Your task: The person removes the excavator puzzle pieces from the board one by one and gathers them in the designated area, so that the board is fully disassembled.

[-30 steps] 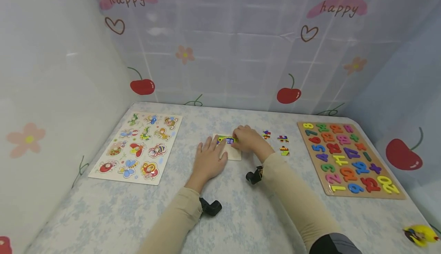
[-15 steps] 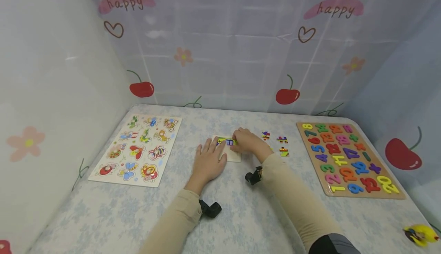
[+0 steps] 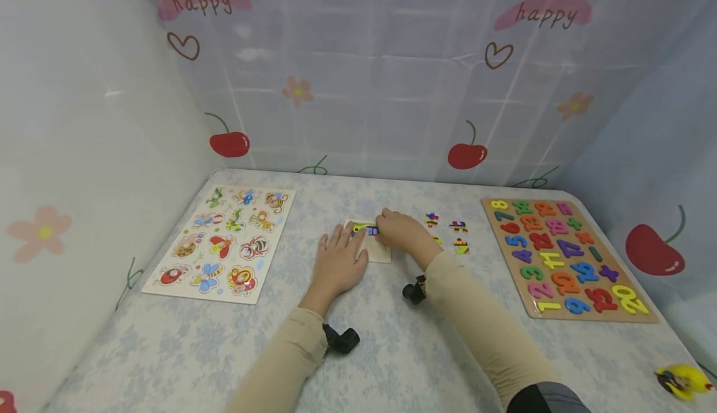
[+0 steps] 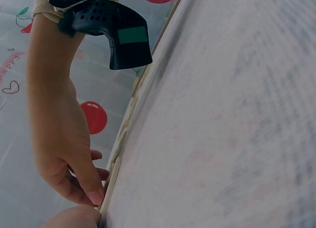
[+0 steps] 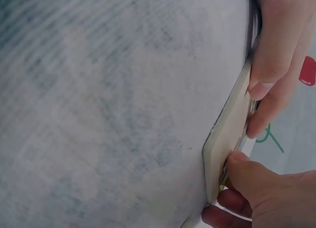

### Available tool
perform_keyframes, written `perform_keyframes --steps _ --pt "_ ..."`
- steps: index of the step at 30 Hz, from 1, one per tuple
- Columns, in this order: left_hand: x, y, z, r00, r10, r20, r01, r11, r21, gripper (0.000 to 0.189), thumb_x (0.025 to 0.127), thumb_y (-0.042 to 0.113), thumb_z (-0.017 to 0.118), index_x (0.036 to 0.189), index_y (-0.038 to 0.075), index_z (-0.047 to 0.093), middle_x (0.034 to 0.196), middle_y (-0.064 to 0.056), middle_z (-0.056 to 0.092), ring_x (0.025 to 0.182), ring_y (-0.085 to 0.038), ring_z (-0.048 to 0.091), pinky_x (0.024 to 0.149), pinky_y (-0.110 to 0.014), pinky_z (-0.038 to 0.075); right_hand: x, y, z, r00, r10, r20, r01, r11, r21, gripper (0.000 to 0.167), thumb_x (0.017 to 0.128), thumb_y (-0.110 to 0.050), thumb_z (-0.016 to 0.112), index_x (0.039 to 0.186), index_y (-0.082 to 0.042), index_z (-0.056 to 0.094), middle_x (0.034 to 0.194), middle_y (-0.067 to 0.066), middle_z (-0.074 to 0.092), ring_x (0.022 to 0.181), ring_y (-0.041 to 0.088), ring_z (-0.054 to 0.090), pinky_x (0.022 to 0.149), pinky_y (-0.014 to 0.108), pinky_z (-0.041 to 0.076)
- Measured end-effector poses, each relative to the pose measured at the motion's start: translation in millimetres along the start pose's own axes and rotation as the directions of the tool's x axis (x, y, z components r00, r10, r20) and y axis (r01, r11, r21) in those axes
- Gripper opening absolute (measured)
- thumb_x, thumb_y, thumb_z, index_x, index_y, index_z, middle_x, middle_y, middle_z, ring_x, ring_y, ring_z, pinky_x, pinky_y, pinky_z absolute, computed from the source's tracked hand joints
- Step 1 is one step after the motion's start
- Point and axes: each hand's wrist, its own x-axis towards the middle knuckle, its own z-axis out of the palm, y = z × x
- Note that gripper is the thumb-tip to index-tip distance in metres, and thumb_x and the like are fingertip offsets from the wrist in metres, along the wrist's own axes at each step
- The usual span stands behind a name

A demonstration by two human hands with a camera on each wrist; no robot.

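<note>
A small pale wooden puzzle board (image 3: 383, 254) lies mid-table, with yellow and purple puzzle pieces (image 3: 370, 230) along its far part. My left hand (image 3: 338, 262) rests on the board's left side, fingers stretched out. Over its right side, my right hand (image 3: 404, 232) has its fingers curled down at a puzzle piece, which it mostly hides. In the right wrist view, the right thumb (image 5: 239, 158) presses on a piece at the board's surface, while the other fingers bend at the edge. From the left wrist view, the right hand (image 4: 74, 164) pinches close to the board.
Loose puzzle pieces (image 3: 461, 246) lie just right of the right hand. An insect picture board (image 3: 274, 217) lies at the left, a number board (image 3: 521, 276) at the right. A yellow toy (image 3: 683, 380) sits near the right edge. Patterned curtains surround the table.
The right hand has shifted very slightly left at the board, and its wrist has turned a little. The left hand stays in place. The head view has tilted slightly.
</note>
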Motion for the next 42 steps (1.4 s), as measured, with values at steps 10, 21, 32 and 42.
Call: perform_keyframes --steps 10,21,32,42 --pt "-0.3 -1.0 0.1 1.000 0.006 -0.005 -0.006 1.000 -0.014 0.054 0.103 0.047 0.031 0.155 0.032 0.035 0.167 0.000 0.021 0.155 -0.027 0.015 0.124 -0.057 0.011 -0.5 -3 -4 0.998 -0.045 -0.036 0.042 0.997 -0.072 0.023 0.099 -0.019 0.059 0.113 -0.003 0.068 0.104 0.011 0.066 0.092 0.023 0.066 0.082 0.038 0.058" --pt "-1.5 -1.3 -1.3 1.000 0.010 -0.013 -0.010 1.000 -0.024 0.055 0.103 0.048 0.033 0.155 0.031 0.035 0.167 0.000 0.021 0.155 -0.027 0.015 0.124 -0.057 0.011 -2.2 -12 -3 0.996 -0.012 -0.084 0.003 0.995 -0.102 0.022 0.097 -0.019 0.062 0.109 -0.004 0.071 0.103 0.010 0.068 0.091 0.023 0.067 0.079 0.037 0.060" --pt "-1.4 -1.0 -0.5 1.000 0.017 -0.014 -0.017 1.000 -0.015 0.055 0.103 0.047 0.034 0.156 0.030 0.035 0.166 0.000 0.022 0.155 -0.026 0.016 0.125 -0.056 0.012 -4.6 -26 3 0.995 -0.022 -0.099 -0.015 0.932 -0.361 0.026 0.103 -0.019 0.053 0.114 -0.006 0.073 0.102 0.011 0.067 0.091 0.024 0.066 0.082 0.038 0.060" --pt "-2.7 0.7 -0.7 1.000 0.015 -0.024 -0.015 1.000 -0.015 0.056 0.102 0.048 0.036 0.154 0.028 0.038 0.165 -0.002 0.025 0.154 -0.028 0.019 0.124 -0.056 0.013 -8.1 -24 -7 0.999 0.006 -0.052 -0.019 0.969 -0.246 0.027 0.102 -0.017 0.050 0.111 -0.006 0.073 0.108 0.011 0.068 0.096 0.026 0.066 0.086 0.040 0.059"
